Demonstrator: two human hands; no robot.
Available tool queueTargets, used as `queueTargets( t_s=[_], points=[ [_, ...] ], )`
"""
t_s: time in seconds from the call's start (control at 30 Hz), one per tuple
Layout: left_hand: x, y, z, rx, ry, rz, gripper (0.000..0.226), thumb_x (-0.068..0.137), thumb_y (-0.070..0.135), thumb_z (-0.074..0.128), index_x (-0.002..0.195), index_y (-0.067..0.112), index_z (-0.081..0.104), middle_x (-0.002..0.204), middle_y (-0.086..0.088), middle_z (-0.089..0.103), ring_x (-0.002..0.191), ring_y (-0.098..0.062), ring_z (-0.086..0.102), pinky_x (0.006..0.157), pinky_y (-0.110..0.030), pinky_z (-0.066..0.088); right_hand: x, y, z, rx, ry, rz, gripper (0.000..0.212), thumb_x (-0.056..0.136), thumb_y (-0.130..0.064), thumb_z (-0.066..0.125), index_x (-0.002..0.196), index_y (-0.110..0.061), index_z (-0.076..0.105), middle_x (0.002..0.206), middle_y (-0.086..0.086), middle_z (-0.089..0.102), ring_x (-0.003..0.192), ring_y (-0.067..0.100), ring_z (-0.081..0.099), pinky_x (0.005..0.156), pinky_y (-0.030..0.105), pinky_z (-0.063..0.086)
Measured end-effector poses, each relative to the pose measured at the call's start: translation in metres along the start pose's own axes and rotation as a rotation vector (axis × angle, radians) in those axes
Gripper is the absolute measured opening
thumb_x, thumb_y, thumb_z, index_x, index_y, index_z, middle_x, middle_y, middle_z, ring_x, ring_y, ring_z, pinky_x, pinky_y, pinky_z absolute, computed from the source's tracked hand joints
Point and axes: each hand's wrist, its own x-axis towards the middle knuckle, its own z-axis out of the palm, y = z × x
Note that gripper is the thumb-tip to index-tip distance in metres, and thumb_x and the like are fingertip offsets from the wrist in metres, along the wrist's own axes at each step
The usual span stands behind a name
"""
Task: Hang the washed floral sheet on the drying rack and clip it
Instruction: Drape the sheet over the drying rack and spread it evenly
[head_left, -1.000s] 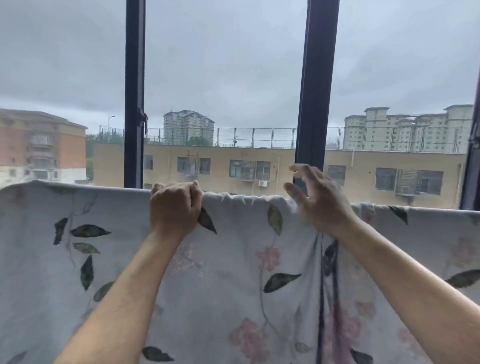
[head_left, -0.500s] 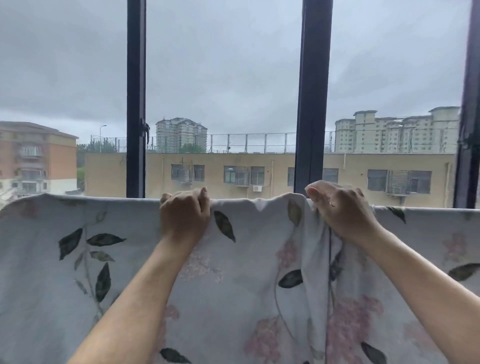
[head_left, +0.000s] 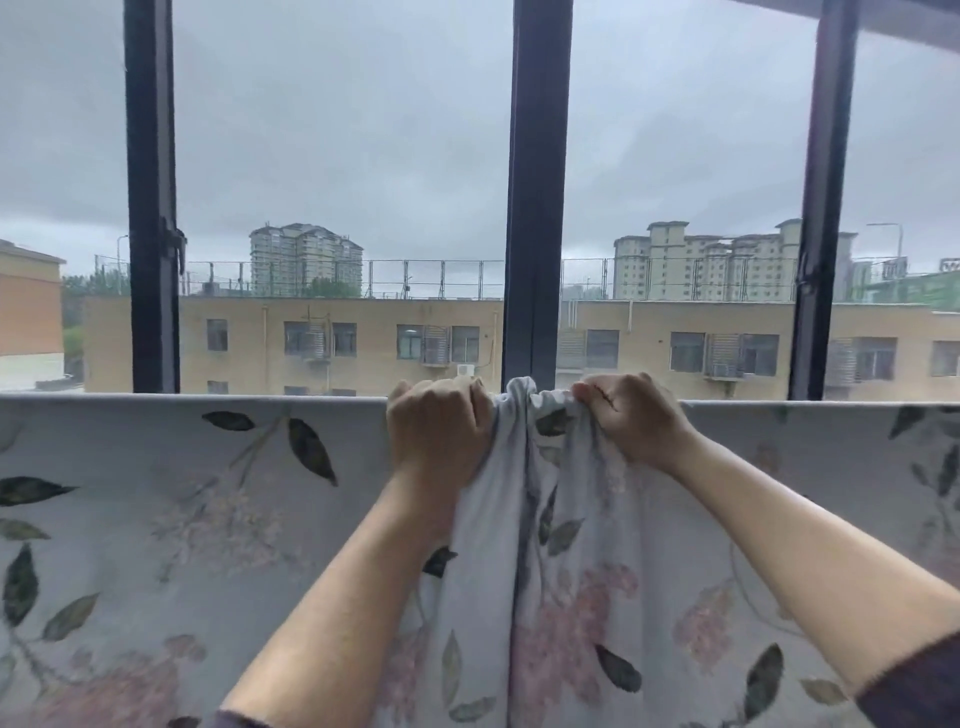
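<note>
The floral sheet (head_left: 171, 519), pale grey with dark leaves and pink blossoms, hangs across the whole width of the view, folded over a horizontal rail that it hides. My left hand (head_left: 436, 426) and my right hand (head_left: 631, 421) both clutch its top edge close together. Between them the cloth is bunched into a raised ruffle (head_left: 524, 397), and deep folds fall below it. No clip is visible.
Right behind the sheet stands a window with dark vertical frames (head_left: 535, 197), (head_left: 150, 197), (head_left: 823, 208). Beyond the glass are beige buildings and an overcast sky. The sheet fills the lower half of the view.
My right hand went from open above the edge to gripping it. Both hands have drawn closer together, gathering the cloth between them into a bunch.
</note>
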Motion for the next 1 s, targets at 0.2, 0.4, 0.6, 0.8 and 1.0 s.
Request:
queueTargets(
  t_s=[0.2,0.4,0.6,0.8,1.0],
  points=[
    [-0.001,0.005,0.004,0.049,0.12,-0.069,0.052,0.089,0.031,0.029,0.051,0.013,0.06,0.046,-0.006,0.056,0.041,-0.016,0.033,0.069,-0.033,0.044,-0.003,0.071,-0.024,0.066,0.331,0.229,0.037,0.098,-0.034,0.043,0.089,-0.009,0.069,0.087,0.017,0.071,0.084,0.037,0.064,0.07,0.038,0.048],
    [0.0,0.012,0.009,0.089,0.144,-0.082,0.053,0.089,0.032,0.027,0.055,0.011,0.061,0.048,-0.011,0.059,0.042,-0.024,0.05,0.073,-0.038,0.046,-0.018,0.086,-0.034,-0.132,-0.133,-0.06,0.046,0.092,-0.064,0.027,0.101,-0.031,0.059,0.092,-0.003,0.07,0.086,0.024,0.063,0.071,0.034,0.042],
    [-0.003,0.018,0.003,0.103,0.125,-0.09,0.044,0.09,0.027,0.032,0.056,0.014,0.056,0.053,-0.012,0.061,0.048,-0.027,0.055,0.075,-0.038,0.045,-0.019,0.11,-0.032,0.045,0.187,-0.019,0.032,0.095,-0.037,0.045,0.088,-0.02,0.07,0.078,0.002,0.072,0.074,0.028,0.066,0.064,0.034,0.051],
    [-0.004,0.027,0.01,0.104,0.141,-0.048,0.046,0.092,0.024,0.035,0.058,0.008,0.061,0.052,-0.012,0.061,0.044,-0.021,0.047,0.071,-0.038,0.047,-0.049,0.141,-0.035,-0.128,0.419,0.149,0.042,0.095,-0.035,0.036,0.078,-0.01,0.065,0.07,0.015,0.068,0.069,0.036,0.061,0.076,0.037,0.04],
    [0.001,0.025,0.008,0.173,0.05,-0.16,0.043,0.094,0.024,0.036,0.068,0.004,0.064,0.068,-0.019,0.066,0.063,-0.031,0.059,0.079,-0.04,0.04,-0.043,0.127,-0.015,-0.199,0.464,0.106,0.029,0.093,-0.025,0.039,0.07,-0.016,0.054,0.068,0.003,0.062,0.067,0.025,0.055,0.076,0.033,0.03]
  ],
)
